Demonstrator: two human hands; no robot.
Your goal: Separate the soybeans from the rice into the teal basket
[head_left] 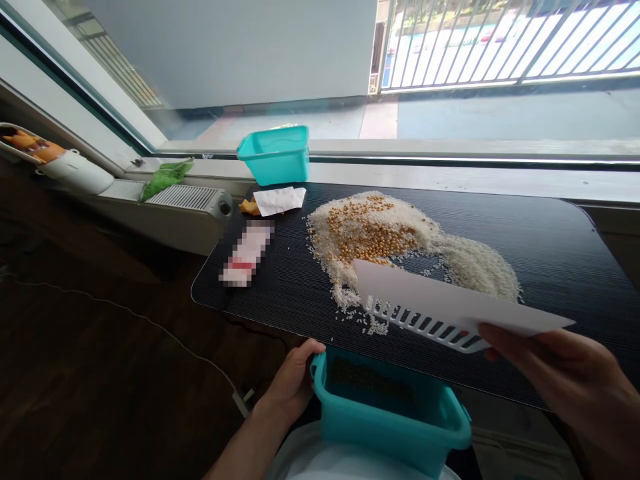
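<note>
In the head view, my right hand (560, 367) is closed on the near end of a flat white panel (425, 290) with a row of slots along its lower edge. The panel's far end reaches the front of a heap of white rice (480, 270). Yellow soybean-like beans (367, 233) lie over the middle of that heap. My left hand (295, 377) grips the left end of a teal plastic bin (385, 427), its thumb along the rim. Inside the bin, below the table's front edge, is a layer of small dark grains, too shaded to name.
A second teal bin (275, 157) stands by the window at the back of the black table (565, 253). A crumpled white paper (280, 200) and a blurred-out pink and white item (249, 253) lie at the left. Beyond is a radiator (185, 197) with a green cloth (167, 177).
</note>
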